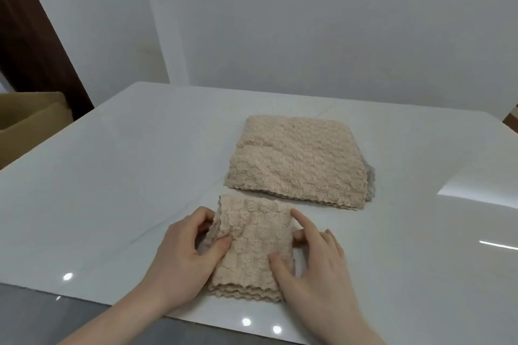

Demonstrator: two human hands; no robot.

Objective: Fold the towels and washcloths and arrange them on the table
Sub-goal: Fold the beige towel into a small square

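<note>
While the folded washcloth (252, 246) is pinched by the left hand (179, 255) and pressed by the flat right hand (314, 266), its layers could be splayed if released unevenly.

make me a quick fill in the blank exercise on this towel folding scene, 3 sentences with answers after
1. Both hands, the left hand and the right hand, are on the ____ of the two folded beige cloths, the washcloth.
2. The larger folded towel lies ____ from the person than the washcloth.
3. Both cloths rest on a glossy ____ table.

Missing words: smaller; farther; white
</note>
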